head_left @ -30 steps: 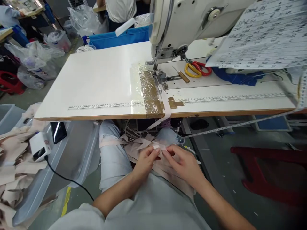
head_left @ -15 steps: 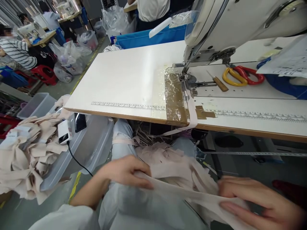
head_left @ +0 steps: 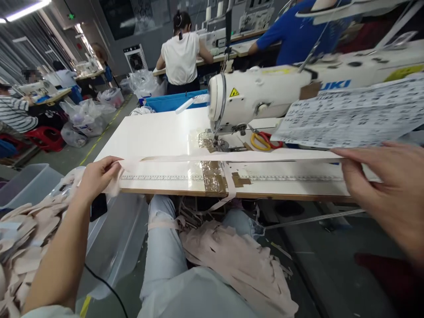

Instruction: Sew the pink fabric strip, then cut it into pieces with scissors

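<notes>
A long pale strip of fabric point(head_left: 232, 156) is stretched level above the front of the white sewing table point(head_left: 159, 132). My left hand point(head_left: 96, 176) pinches its left end near the table's left corner. My right hand point(head_left: 391, 185) grips the right end, fingers curled round it, off the table's right side. The strip runs just above the printed ruler point(head_left: 165, 177) along the table edge. The white sewing machine point(head_left: 265, 95) stands behind the strip. A heap of pink fabric pieces point(head_left: 238, 260) lies on my lap.
Yellow and red scissors point(head_left: 263, 140) lie beside the machine's needle. A printed sheet point(head_left: 351, 117) hangs at the right. A clear bin point(head_left: 112, 238) with fabric pieces point(head_left: 20, 238) stands at my left. Other people work at tables behind, beyond a blue bin point(head_left: 172, 100).
Both hands rose from my lap and moved apart, drawing the strip out taut above the table edge. The view lifted from my lap toward the room.
</notes>
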Available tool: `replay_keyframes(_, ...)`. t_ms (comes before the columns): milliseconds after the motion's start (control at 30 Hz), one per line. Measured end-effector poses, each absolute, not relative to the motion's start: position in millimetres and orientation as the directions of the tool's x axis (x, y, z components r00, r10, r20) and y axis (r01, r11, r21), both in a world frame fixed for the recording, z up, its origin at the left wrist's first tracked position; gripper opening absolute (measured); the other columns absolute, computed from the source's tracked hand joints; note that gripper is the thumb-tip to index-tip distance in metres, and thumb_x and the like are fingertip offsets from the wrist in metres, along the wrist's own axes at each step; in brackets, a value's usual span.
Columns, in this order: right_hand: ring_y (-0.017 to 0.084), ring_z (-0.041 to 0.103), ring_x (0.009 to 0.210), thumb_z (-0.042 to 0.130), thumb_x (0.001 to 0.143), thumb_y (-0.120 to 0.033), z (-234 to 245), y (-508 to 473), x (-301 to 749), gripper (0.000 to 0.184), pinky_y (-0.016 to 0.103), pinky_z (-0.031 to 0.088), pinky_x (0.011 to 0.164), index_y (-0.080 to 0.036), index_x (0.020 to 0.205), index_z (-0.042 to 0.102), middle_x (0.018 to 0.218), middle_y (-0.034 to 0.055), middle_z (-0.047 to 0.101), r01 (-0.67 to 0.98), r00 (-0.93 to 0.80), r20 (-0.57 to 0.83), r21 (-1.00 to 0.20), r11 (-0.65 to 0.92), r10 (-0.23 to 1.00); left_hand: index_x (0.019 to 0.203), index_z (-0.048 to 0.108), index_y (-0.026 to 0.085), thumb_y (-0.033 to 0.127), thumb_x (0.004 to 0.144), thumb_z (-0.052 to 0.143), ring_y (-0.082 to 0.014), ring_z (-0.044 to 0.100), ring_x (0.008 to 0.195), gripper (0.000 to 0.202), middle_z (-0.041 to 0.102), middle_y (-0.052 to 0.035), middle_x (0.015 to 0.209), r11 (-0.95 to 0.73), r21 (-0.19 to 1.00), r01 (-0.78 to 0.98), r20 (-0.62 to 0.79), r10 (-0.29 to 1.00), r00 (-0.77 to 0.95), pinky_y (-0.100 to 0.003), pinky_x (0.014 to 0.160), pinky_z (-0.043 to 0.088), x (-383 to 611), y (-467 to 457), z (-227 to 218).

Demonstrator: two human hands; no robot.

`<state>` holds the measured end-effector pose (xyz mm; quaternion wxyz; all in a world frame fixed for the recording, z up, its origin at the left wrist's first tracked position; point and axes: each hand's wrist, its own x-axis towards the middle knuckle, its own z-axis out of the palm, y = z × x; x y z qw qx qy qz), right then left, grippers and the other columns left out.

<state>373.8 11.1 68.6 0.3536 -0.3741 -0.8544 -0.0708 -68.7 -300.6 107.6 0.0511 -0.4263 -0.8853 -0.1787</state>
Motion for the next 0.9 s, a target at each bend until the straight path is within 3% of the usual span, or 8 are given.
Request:
replay_keyframes(100,0.032,0.057,0.114,0.031,0.093,-0.034,49.8,15.5,373.7,0.039,0.058,0.032,0.108,-0.024,0.107,0.066,0.113,0.0098,0.068,0.597,-0.552,0.682,-0.077,0.798,0.479,0.109,0.066,0.012,0.031,0.086,0.036,-0.0246,0.062,0.088,0.043,0.070,-0.0130,0.099,0.508,0.093,0.856,0.413,0.763,-0.498,-0.036,0.080,0.046,-90.6,-292.9,79.7)
replay_keyframes(167,0.033,0.056,0.116,0.032,0.090,-0.029,29.1,17.9,377.1,0.038,0.061,0.028,0.108,-0.025,0.105,0.067,0.115,0.0069,0.067,0.500,-0.665,0.596,-0.092,0.861,0.450,0.109,0.067,0.015,0.022,0.083,0.034,-0.0270,0.060,0.102,0.042,0.069,-0.0133,0.109,0.423,-0.012,0.906,0.371,0.843,-0.389,-0.042,0.093,0.043,-100.6,-294.6,54.3)
replay_keyframes(267,0.036,0.053,0.119,0.034,0.087,-0.024,4.4,17.3,382.1,0.039,0.061,0.026,0.109,-0.027,0.107,0.067,0.118,0.0063,0.065,0.444,-0.718,0.517,-0.175,0.879,0.466,0.114,0.064,0.020,0.014,0.083,0.034,-0.0299,0.053,0.119,0.044,0.063,-0.0116,0.123,0.457,-0.067,0.887,0.298,0.857,-0.420,-0.057,0.104,0.031,-99.8,-303.0,22.9)
replay_keyframes(333,0.035,0.049,0.124,0.034,0.087,-0.021,-3.6,12.5,382.1,0.039,0.060,0.024,0.110,-0.026,0.111,0.065,0.123,0.0080,0.063,0.471,-0.688,0.540,-0.176,0.865,0.485,0.124,0.058,0.019,0.014,0.086,0.032,-0.0317,0.046,0.126,0.046,0.058,-0.0145,0.131,0.545,-0.048,0.837,0.329,0.800,-0.502,-0.062,0.105,0.028,-87.6,-307.7,11.4)
replay_keyframes(433,0.033,0.045,0.128,0.035,0.090,-0.019,-9.7,0.8,375.5,0.038,0.057,0.027,0.109,-0.021,0.118,0.060,0.128,0.0122,0.059,0.516,-0.658,0.584,-0.110,0.850,0.475,0.134,0.048,0.014,0.019,0.090,0.030,-0.0317,0.042,0.131,0.048,0.051,-0.0195,0.136,0.585,0.036,0.811,0.422,0.726,-0.543,-0.056,0.104,0.033,-59.1,-307.9,3.6)
replay_keyframes(567,0.032,0.045,0.128,0.037,0.094,-0.025,-22.3,-12.2,364.4,0.037,0.055,0.030,0.108,-0.018,0.126,0.054,0.129,0.0146,0.057,0.519,-0.662,0.567,-0.124,0.846,0.490,0.140,0.042,0.018,0.027,0.095,0.029,-0.0314,0.039,0.134,0.047,0.047,-0.0164,0.141,0.565,0.093,0.820,0.418,0.725,-0.547,-0.058,0.109,0.026,-26.3,-297.5,-7.1)
replay_keyframes(900,0.029,0.051,0.123,0.034,0.096,-0.030,-31.7,-13.3,359.0,0.034,0.050,0.035,0.106,-0.022,0.121,0.056,0.123,0.0149,0.061,0.645,-0.559,0.555,-0.176,0.744,0.616,0.136,0.047,0.019,0.031,0.098,0.031,-0.0283,0.038,0.135,0.043,0.047,-0.0146,0.142,0.598,0.159,0.786,0.415,0.682,-0.602,-0.057,0.113,0.017,-13.3,-288.7,-23.1)
